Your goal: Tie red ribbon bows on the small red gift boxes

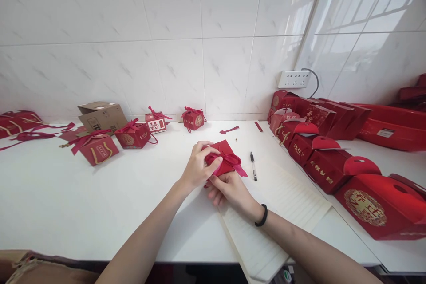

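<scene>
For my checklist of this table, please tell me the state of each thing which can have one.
Red box: held in left hand and right hand.
Its ribbon: looped; knot unclear.
Four small boxes: standing, ribbons on top.
Right-hand box row: standing, some flaps raised.
Pen: lying down.
Notebook: lined page showing, overhanging the table.
Socket strip: no plugs visible.
Brown carton: seems open.

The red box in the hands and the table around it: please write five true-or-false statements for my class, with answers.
1. The left hand and the right hand both touch a red box. True.
2. The black band is on the left arm. False: the black band is on the right arm.
3. The right arm passes over lined paper. True.
4. The brown carton stands right of the pen. False: it stands left.
5. The pen lies right of the held red box. True.
</scene>
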